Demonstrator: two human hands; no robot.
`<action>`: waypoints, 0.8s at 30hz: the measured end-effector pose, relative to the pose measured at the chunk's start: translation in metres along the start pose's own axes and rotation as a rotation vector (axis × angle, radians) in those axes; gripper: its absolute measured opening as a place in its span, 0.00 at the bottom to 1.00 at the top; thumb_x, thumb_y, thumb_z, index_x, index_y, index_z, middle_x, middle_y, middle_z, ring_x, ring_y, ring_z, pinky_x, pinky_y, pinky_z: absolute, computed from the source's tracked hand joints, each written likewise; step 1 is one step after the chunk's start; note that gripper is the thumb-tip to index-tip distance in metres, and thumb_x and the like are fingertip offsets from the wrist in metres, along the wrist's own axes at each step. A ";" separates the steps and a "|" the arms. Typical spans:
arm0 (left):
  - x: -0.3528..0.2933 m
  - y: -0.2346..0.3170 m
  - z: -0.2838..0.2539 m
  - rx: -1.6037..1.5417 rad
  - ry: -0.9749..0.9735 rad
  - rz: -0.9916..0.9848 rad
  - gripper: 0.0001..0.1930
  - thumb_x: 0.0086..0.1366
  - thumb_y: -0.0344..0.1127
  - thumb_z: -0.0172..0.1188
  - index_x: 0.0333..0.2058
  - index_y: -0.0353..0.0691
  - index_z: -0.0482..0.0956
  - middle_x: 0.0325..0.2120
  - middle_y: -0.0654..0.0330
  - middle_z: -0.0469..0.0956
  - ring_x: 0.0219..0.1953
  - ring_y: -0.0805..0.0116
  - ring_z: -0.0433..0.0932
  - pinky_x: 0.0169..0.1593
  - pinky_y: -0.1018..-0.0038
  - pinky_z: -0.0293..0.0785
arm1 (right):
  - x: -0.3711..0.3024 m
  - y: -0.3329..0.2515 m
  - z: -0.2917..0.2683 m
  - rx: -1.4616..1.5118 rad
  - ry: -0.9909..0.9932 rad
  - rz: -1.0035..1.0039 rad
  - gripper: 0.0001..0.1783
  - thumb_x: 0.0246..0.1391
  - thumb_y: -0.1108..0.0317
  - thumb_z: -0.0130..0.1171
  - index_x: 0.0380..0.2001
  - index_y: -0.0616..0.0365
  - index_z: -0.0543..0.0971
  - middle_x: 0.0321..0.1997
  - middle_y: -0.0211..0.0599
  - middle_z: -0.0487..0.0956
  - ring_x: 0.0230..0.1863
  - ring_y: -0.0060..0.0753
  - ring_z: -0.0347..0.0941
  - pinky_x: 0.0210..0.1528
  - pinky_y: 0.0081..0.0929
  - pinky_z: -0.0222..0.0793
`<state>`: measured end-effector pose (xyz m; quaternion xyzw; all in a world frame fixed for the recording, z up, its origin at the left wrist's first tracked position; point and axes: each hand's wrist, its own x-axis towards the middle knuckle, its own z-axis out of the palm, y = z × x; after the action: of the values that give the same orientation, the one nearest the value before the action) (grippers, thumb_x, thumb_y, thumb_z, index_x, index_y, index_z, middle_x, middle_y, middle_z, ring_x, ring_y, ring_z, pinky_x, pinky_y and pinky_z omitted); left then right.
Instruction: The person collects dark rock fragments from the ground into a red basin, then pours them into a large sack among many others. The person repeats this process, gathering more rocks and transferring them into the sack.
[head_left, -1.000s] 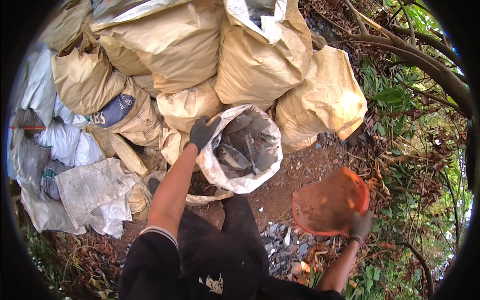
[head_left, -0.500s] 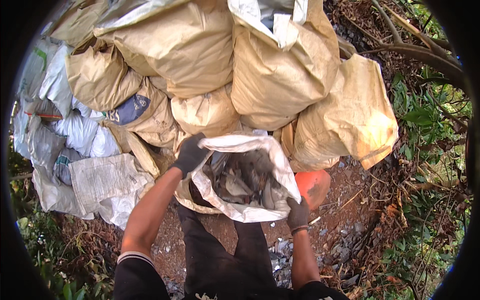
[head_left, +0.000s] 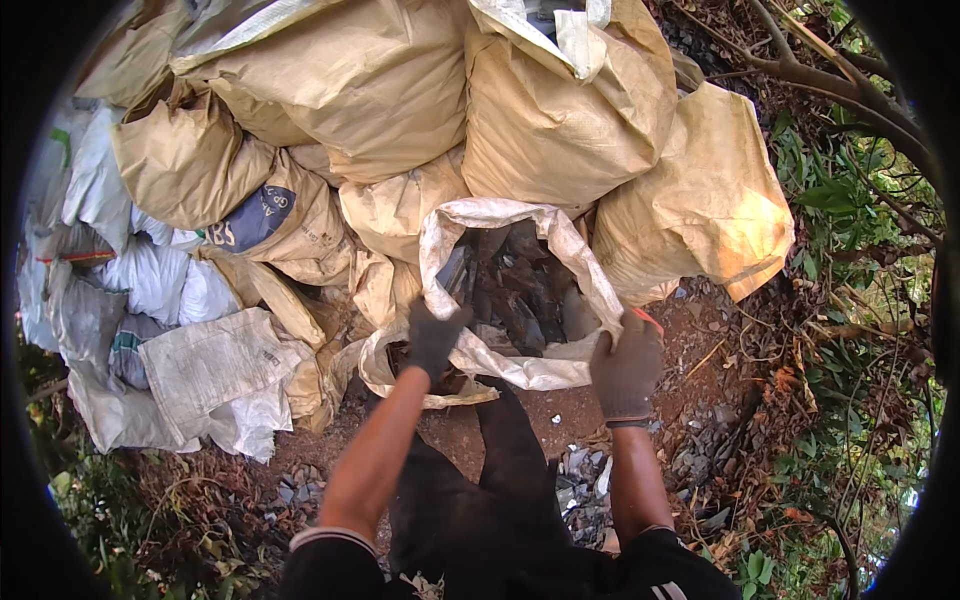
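Observation:
A white woven sack (head_left: pixel 525 373) stands upright in front of me with its mouth folded outward into a thick rim. Dark, flat broken pieces (head_left: pixel 515 290) fill what I can see of its inside. My left hand (head_left: pixel 435 338), in a dark knit glove, is closed at the rim's near left side, slightly blurred. On the right side, my gloved right hand (head_left: pixel 628 372) grips the rim with its thumb toward me; its fingertips are hidden. Just left of and below this sack is a second open sack (head_left: pixel 373 365), partly covered by my left hand and forearm.
Full tan sacks (head_left: pixel 560 120) are piled along the far side. White and grey bags (head_left: pixel 170 270) and a flattened woven sack (head_left: pixel 215 362) lie at the left. Reddish soil (head_left: pixel 690 340) with scattered shards runs beneath; branches (head_left: pixel 830 85) and leaves border the right.
The white sack has moved away from me and to the right, off the second sack, whose mouth shows more now. Both hands moved right with it; the orange-red object is now mostly hidden behind my right hand.

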<state>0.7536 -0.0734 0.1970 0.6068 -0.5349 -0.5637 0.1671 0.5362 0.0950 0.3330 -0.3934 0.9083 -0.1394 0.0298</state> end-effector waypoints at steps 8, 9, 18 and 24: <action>-0.062 0.004 0.002 -0.485 0.065 -0.316 0.17 0.55 0.30 0.64 0.44 0.32 0.75 0.35 0.54 0.79 0.36 0.64 0.77 0.41 0.64 0.76 | 0.043 0.035 0.151 -0.382 -0.504 0.141 0.38 0.50 0.58 0.63 0.61 0.70 0.71 0.59 0.57 0.78 0.59 0.53 0.77 0.61 0.45 0.73; -0.059 0.000 -0.002 -0.463 0.072 -0.360 0.16 0.56 0.29 0.63 0.43 0.32 0.74 0.34 0.55 0.79 0.35 0.64 0.77 0.41 0.65 0.76 | 0.048 0.035 0.171 -0.392 -0.516 0.183 0.39 0.50 0.57 0.63 0.61 0.72 0.71 0.60 0.58 0.78 0.61 0.52 0.77 0.62 0.45 0.72; -0.102 -0.030 0.076 -0.732 0.223 -0.435 0.41 0.54 0.41 0.76 0.60 0.29 0.64 0.51 0.48 0.76 0.48 0.58 0.79 0.51 0.64 0.77 | 0.069 0.053 0.235 -0.530 -0.814 0.168 0.25 0.58 0.57 0.56 0.58 0.50 0.82 0.64 0.46 0.78 0.65 0.47 0.76 0.61 0.44 0.74; -0.118 -0.032 0.101 -0.670 -0.082 -0.467 0.28 0.54 0.38 0.70 0.52 0.31 0.74 0.44 0.50 0.80 0.42 0.62 0.80 0.42 0.66 0.78 | 0.095 0.096 0.209 -0.418 -0.826 -0.048 0.21 0.59 0.58 0.54 0.49 0.59 0.85 0.54 0.53 0.82 0.53 0.56 0.81 0.56 0.44 0.76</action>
<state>0.7054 0.0776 0.1992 0.6009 -0.1759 -0.7533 0.2015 0.4373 0.0411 0.1107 -0.4342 0.8196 0.2147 0.3059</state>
